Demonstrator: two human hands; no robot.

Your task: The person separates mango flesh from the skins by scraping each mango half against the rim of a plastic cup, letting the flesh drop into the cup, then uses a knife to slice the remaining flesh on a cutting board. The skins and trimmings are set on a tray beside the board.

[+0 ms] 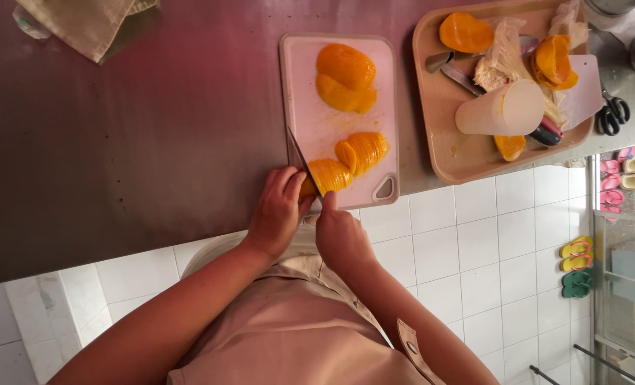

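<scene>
On a pale pink cutting board lie two whole peeled orange fruit halves, one half cut into thin slices, and another half at the near edge. My left hand presses on the left end of that near half. My right hand grips the handle of a knife, whose blade lies across the fruit right beside my left fingers.
A beige tray to the right holds more orange fruit pieces, a tipped translucent cup, utensils and peel scraps. Black scissors lie beyond it. A folded cloth sits at the far left of the dark steel counter. Tiled floor and sandals show at the right.
</scene>
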